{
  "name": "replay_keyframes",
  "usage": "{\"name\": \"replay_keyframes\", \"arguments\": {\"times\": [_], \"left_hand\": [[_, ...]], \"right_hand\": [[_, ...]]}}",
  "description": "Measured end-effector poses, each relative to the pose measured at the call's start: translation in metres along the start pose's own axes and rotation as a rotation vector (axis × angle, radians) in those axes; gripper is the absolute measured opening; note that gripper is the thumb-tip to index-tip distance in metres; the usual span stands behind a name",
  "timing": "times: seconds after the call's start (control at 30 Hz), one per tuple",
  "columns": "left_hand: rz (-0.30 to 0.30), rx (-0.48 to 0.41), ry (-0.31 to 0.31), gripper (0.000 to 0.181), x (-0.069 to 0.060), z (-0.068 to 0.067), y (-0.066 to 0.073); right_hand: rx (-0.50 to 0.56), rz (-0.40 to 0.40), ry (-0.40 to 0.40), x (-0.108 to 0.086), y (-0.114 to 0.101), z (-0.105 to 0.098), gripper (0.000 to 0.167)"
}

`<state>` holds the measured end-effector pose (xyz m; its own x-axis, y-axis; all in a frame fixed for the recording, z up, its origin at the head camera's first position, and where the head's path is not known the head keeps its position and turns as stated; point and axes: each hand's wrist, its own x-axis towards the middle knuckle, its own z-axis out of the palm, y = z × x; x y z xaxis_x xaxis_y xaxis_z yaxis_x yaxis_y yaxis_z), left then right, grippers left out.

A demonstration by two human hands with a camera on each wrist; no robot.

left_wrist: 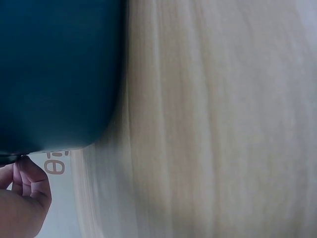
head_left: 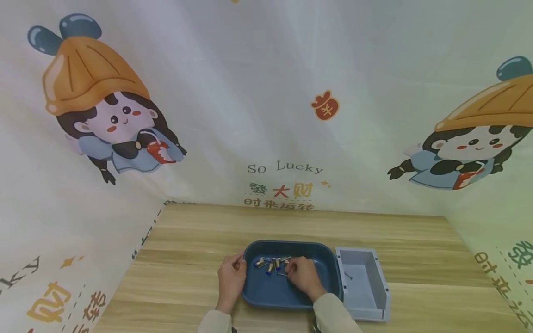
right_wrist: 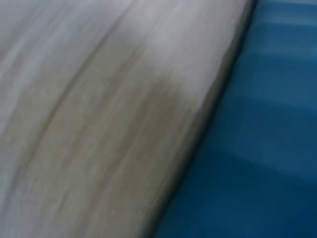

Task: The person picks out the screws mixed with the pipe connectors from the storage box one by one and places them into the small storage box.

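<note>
Bench (head_left: 200, 231): surfaced in streaked wood grain.
Right hand (head_left: 303, 276): lowered into the blue tray (head_left: 270, 291); whether anything is grasped cannot be told.
Left hand (head_left: 231, 280): the tray's left rim is pinched.
Tray contents: brass-coloured fittings (head_left: 277, 264), some blue-ended, are scattered toward the rounded far edge.
Grey bin (head_left: 361, 286): set beside the tray's right edge; one screw (head_left: 348, 276) is contained.
Cloth backdrop (head_left: 250, 92): cartoon-printed, hung along the bench's far edge.

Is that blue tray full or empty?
Neither: the blue tray holds some small metallic pieces, but much of its bottom shows bare.

A curtained-off booth (head_left: 225, 152); cartoon-printed cloth (head_left: 250, 92) encloses a wood-grain tabletop (head_left: 191, 236) on three sides.
</note>
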<state>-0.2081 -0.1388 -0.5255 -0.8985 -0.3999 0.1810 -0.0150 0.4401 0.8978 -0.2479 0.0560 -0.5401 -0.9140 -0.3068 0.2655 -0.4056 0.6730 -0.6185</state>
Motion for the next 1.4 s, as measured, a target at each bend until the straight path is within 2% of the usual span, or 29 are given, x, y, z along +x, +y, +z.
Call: {"name": "replay_keyframes", "arguments": {"times": [0.2,0.53,1.0,1.27,1.4], "left_hand": [[-0.002,0.010,-0.005,0.024,-0.0004,0.0006,-0.0016],[-0.009,0.005,0.011,0.023,0.0005,0.0013,-0.0007],[0.014,0.002,0.015,0.022,0.0005,0.0011,-0.0009],[0.019,0.006,0.014,0.022,0.0006,0.0021,-0.0009],[0.013,0.011,0.024,0.022,0.0007,0.0021,-0.0014]], "right_hand": [[-0.016,-0.012,-0.006,-0.0011,-0.0016,-0.0006,0.017],[0.046,0.052,-0.086,-0.0003,-0.0020,-0.0007,0.016],[0.024,0.032,-0.105,-0.0024,-0.0037,-0.0028,0.013],[0.108,0.087,-0.135,-0.0031,-0.0042,-0.0060,0.014],[0.078,0.083,-0.132,-0.0036,-0.0065,-0.0085,0.013]]}}
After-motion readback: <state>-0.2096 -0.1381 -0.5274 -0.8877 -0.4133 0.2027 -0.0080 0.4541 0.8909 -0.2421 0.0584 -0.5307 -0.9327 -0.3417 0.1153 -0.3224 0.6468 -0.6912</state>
